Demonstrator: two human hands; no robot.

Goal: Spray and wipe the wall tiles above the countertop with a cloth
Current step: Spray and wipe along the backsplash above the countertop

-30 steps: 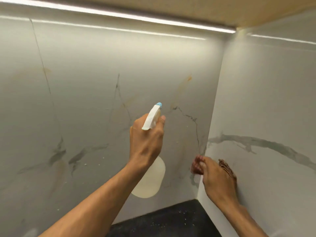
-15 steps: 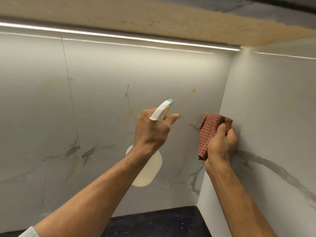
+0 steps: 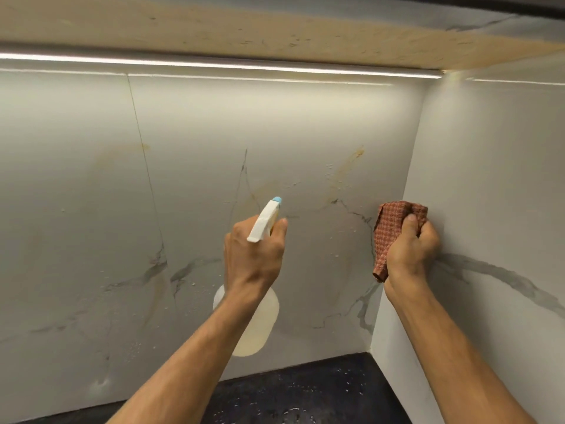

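1. Our left hand (image 3: pixel 255 255), frame centre, is gripping the bottle (image 3: pixel 255 327), nozzle aiming at the tiles (image 3: pixel 189 179).
2. Our right hand (image 3: pixel 411 250) is clutching the cloth (image 3: pixel 389 231), pressing it in the corner, centre right.

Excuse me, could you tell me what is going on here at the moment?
A person is cleaning the wall tiles in a corner above a dark countertop. The left hand grips a spray bottle, its nozzle aimed at the back wall, where droplets and a yellowish streak show. The right hand holds a bunched reddish cloth at the corner where the two walls meet.
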